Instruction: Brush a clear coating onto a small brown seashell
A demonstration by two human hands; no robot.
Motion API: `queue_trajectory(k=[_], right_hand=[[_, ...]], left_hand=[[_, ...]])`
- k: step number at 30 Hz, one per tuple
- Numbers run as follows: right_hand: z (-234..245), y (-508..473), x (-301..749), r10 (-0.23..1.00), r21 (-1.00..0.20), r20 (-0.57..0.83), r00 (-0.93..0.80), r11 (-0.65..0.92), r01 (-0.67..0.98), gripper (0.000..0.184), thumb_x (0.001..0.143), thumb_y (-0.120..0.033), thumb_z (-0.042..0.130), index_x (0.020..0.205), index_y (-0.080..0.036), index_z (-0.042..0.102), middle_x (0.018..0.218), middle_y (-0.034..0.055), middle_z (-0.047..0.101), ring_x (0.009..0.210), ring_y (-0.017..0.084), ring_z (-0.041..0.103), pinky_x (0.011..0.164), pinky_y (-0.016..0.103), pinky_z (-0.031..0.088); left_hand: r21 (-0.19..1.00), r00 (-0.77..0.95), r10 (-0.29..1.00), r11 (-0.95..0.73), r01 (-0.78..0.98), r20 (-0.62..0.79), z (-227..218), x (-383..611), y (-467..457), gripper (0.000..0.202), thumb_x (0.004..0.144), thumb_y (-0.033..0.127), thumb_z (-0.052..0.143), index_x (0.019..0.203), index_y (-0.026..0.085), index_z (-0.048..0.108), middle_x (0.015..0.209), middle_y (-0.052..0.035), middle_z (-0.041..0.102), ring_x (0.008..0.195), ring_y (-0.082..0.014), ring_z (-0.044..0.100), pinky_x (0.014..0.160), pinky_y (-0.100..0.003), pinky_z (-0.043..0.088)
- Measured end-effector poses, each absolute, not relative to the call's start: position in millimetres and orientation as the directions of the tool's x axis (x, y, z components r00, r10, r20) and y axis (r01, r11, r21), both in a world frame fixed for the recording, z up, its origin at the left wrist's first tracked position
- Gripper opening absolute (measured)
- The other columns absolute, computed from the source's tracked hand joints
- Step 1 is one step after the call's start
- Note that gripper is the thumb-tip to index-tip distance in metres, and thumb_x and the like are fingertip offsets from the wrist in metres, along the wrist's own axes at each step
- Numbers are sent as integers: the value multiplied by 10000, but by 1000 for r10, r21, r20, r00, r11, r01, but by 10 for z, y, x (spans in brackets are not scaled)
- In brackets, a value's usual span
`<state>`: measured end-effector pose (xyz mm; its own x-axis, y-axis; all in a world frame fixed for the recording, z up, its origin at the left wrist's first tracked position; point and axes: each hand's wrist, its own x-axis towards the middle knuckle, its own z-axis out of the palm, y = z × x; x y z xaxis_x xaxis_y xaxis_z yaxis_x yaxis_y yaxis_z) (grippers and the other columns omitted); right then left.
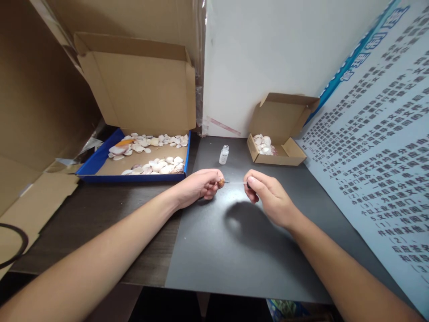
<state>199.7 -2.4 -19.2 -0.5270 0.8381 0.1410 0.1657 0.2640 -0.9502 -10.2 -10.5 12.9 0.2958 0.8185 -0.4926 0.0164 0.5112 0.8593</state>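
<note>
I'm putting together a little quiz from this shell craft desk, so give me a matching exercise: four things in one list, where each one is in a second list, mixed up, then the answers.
Things:
1. clear vial
2. blue tray
3. brown shell
4. thin tool

Places:
A. pinched in the right hand
B. far left, holding many pale shells
C. pinched in the left hand
D. standing upright on the dark mat

Pairs: 1-D, 2-B, 3-C, 4-A
</note>
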Motion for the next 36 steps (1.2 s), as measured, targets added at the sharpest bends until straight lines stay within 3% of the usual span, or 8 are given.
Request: queue_trajectory(k=[5,9,13,17,21,25,29,36], right_hand=[[-191,-23,1997,857,-902,145,-495,320,290,366,987,-383,410,670,-201,419,590,-34,438,567,125,404,567,278,304],[-195,-22,1993,839,-952,134,-528,257,167,341,999,-398,380,730,-202,452,623,-31,471,580,127,432,577,270,340],[-196,-21,1985,854,-908,143,-500,314,277,375,988,-398,411,669,-200,424,596,-32,447,572,125,409,572,278,308],[-196,-33,1987,842,-946,132,-523,265,187,350,1000,-406,384,722,-202,446,618,-32,478,580,126,433,580,271,336],[-195,-34,1989,858,-904,138,-496,313,291,389,991,-403,405,660,-201,414,588,-34,439,565,123,402,568,277,302],[-191,-29,1993,839,-949,133,-528,262,177,355,1007,-409,375,729,-202,447,626,-32,482,586,125,434,586,270,340],[-189,-27,1990,855,-909,119,-504,298,290,384,996,-402,400,669,-200,420,593,-31,448,568,125,407,575,280,309],[-185,-38,1978,846,-938,113,-521,263,225,359,1003,-403,383,712,-201,443,618,-27,468,583,129,426,580,276,331]], left_hand=[[860,301,818,510,16,-491,126,-103,-103,105,800,202,543,710,150,522,664,22,397,531,-65,293,464,-179,251],[861,304,818,509,12,-488,123,-106,-103,98,791,197,540,706,152,520,665,21,406,528,-64,279,462,-179,241],[863,303,820,506,16,-486,121,-108,-106,93,785,202,552,712,147,534,677,18,411,541,-65,304,467,-177,247],[863,303,820,506,16,-486,123,-105,-109,102,790,204,547,708,149,522,678,18,419,535,-62,298,465,-179,246],[861,302,817,509,21,-491,133,-100,-109,100,790,202,546,708,146,533,656,25,406,527,-61,298,465,-177,253],[859,293,818,512,20,-494,139,-95,-107,100,785,208,554,708,149,526,685,15,437,535,-60,318,465,-176,250],[859,298,817,512,22,-494,132,-98,-106,99,780,215,561,709,149,538,659,24,415,526,-61,309,466,-178,248],[862,305,817,507,22,-489,123,-107,-104,108,790,220,558,714,150,528,661,25,421,527,-58,311,468,-180,247]])
